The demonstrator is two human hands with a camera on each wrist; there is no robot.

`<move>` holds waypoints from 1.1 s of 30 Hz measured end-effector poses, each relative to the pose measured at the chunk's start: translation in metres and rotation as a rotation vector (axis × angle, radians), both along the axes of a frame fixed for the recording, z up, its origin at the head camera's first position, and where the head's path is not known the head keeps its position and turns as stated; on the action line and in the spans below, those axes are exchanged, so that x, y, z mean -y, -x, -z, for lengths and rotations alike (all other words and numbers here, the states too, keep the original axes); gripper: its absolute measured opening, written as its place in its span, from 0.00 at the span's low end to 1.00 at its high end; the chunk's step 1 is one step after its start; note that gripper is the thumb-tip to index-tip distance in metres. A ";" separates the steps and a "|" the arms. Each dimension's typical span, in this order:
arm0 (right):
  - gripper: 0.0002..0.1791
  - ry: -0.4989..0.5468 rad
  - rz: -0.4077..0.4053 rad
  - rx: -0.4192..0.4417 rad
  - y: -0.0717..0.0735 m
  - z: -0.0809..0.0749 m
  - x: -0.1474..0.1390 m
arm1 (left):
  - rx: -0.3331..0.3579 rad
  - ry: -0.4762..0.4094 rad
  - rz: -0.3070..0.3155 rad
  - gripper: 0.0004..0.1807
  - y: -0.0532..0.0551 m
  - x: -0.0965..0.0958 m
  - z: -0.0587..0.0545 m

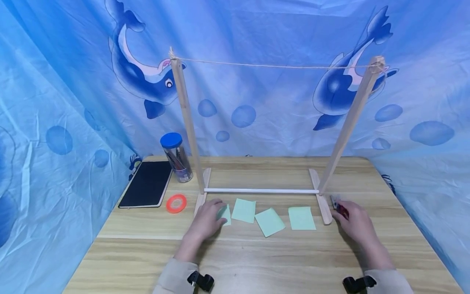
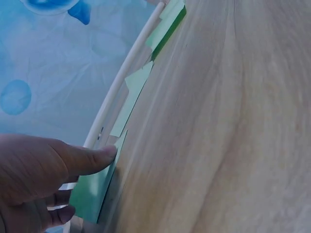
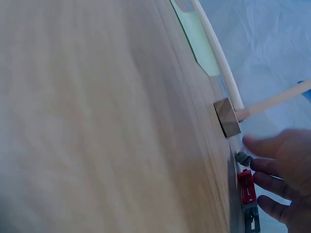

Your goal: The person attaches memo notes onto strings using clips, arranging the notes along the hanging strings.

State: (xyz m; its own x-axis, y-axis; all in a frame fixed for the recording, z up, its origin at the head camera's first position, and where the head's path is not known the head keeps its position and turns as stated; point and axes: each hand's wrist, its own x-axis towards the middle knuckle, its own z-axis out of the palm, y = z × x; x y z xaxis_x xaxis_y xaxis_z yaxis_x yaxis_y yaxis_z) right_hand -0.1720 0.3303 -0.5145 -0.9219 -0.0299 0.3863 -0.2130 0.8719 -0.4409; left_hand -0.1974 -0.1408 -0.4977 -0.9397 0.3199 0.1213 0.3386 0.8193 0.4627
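Note:
My left hand (image 1: 207, 219) pinches the leftmost pale green sticky note (image 2: 92, 196), its thumb on the note's near edge and its fingers at the far side. Three more green sheets, a square note (image 1: 244, 210), a turned one (image 1: 270, 222) and one at the right (image 1: 302, 218), lie in a rough row. At the right, my right hand (image 1: 355, 222) reaches over some small clips, thumb apart from the loosely bent fingers. A red clip (image 3: 247, 187) lies between two grey ones, with fingertips right at them.
Behind the notes stands a wooden frame with a left post (image 1: 188, 118), a right post (image 1: 349, 126), a white crossbar (image 1: 260, 190) and a string (image 1: 257, 64) across the top. At left are a black tablet (image 1: 147, 184), a blue-lidded jar (image 1: 178, 161) and an orange tape roll (image 1: 169, 203).

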 end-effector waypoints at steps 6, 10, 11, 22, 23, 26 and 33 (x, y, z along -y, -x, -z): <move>0.28 0.036 0.078 0.115 0.007 -0.003 -0.005 | 0.041 -0.181 -0.022 0.32 -0.001 0.000 0.004; 0.24 0.044 0.132 0.146 0.015 -0.003 -0.007 | 0.028 -0.206 -0.071 0.36 -0.003 0.001 0.004; 0.20 0.043 0.149 0.150 0.017 -0.003 -0.007 | 0.000 -0.168 -0.083 0.35 -0.003 0.002 0.005; 0.23 0.072 0.275 0.228 0.031 -0.007 -0.008 | -0.140 0.043 -0.177 0.16 -0.006 0.013 0.004; 0.23 0.077 0.281 0.240 0.031 -0.007 -0.008 | -0.138 0.022 -0.177 0.14 -0.006 0.013 0.004; 0.23 0.073 0.297 0.275 0.034 -0.009 -0.008 | -0.124 -0.049 -0.190 0.10 -0.006 0.015 0.005; 0.19 0.077 0.285 0.293 0.035 -0.008 -0.011 | -0.085 -0.253 -0.238 0.06 -0.008 0.018 0.007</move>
